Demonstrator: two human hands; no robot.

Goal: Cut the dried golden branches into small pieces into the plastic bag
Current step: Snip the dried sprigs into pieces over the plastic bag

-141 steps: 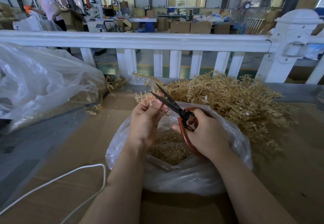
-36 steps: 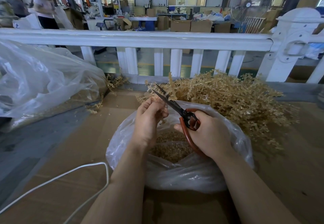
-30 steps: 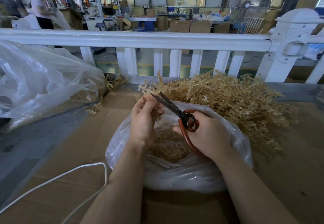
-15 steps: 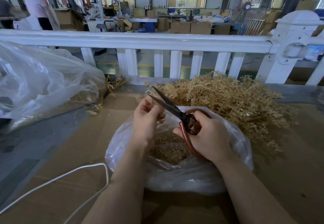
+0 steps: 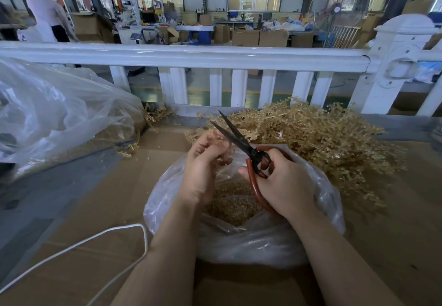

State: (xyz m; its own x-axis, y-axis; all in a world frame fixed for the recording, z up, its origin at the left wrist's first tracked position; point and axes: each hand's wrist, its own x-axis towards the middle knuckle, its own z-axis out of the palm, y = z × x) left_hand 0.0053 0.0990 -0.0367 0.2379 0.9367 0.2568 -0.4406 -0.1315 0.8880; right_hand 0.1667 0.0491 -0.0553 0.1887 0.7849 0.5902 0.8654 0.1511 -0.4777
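right hand point(image 5: 284, 181), at centre frame, grips the scissors point(image 5: 241, 141) with fingers curled through the red-brown handle loops; the dark blades stand parted in a narrow v. their long axis runs from the handles at centre up and to the left, tips pointing toward the top of the frame at the white railing point(image 5: 181, 55). left hand point(image 5: 203, 162), just left of the blades, pinches a small sprig of dried golden branch point(image 5: 221, 138) between curled fingers, the sprig close against the lower blade; whether it sits between the blades i cannot tell. both hands hover over the plastic bag point(image 5: 251, 241), a clear bag lying open at lower centre on the brown cardboard surface point(image 5: 394, 246), with a heap of small cut golden pieces point(image 5: 232, 202) inside it.

uncut dried golden branches point(image 5: 323, 138) lie in a broad tangled pile to the right of centre, just behind the bag and touching its far edge, spreading toward the right edge of the frame. a second, larger clear bag point(image 5: 59, 109) fills the left side, with golden stems showing under it and a few loose sprigs spilled beside it. a white cord point(image 5: 100, 236) loops across the lower left of the cardboard, near the left forearm. beyond the railing, in the upper part of the frame, is a workshop floor with cardboard boxes point(image 5: 258, 37), a standing fan point(image 5: 339, 9) at upper right, and a person point(image 5: 47, 11) at upper left.
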